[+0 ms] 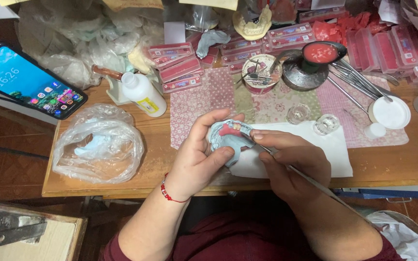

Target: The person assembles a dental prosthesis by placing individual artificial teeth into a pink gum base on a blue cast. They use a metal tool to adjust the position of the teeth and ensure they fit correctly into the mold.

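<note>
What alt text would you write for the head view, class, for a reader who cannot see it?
Seen from above, a left hand holds a pale blue dental model with red wax and teeth, while the right hand touches a thin metal tool to it. They work over a cluttered wooden table beside a phone, white bottle and plastic bag.

Phone [30, 87] lit, far left on the table [136, 169]. White bottle [144, 93] lying on its side, crumpled plastic bag [97, 145] below it. Red flat boxes [177, 65] stacked at back. Small cup [261, 73] with metal tools, dark bowl [321, 52] of red wax, two glass dishes [298, 114], white lid [389, 112], floral cloth [194, 104].
</note>
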